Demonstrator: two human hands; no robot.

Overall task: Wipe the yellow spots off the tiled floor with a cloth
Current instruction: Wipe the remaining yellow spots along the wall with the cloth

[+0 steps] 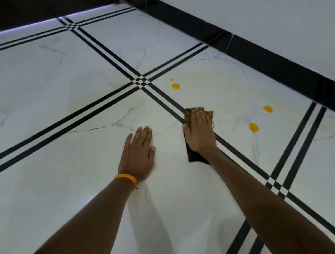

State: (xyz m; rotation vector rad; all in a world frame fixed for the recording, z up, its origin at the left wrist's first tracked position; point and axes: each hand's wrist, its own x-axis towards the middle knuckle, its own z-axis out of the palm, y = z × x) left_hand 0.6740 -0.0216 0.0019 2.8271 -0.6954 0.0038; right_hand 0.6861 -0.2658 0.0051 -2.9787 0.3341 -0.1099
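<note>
The right hand (200, 131) presses a folded cloth (195, 157) flat-fingered onto the tiled floor (65, 93), mid-wipe. The left hand (140, 153) rests open, braced beside it. Yellow spots (253, 127) lie ahead and right of the right hand, so the next stroke should slide there.

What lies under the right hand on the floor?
A dark cloth, pressed flat on the tiled floor by the right hand. Whatever lies beneath the cloth is covered.
</note>
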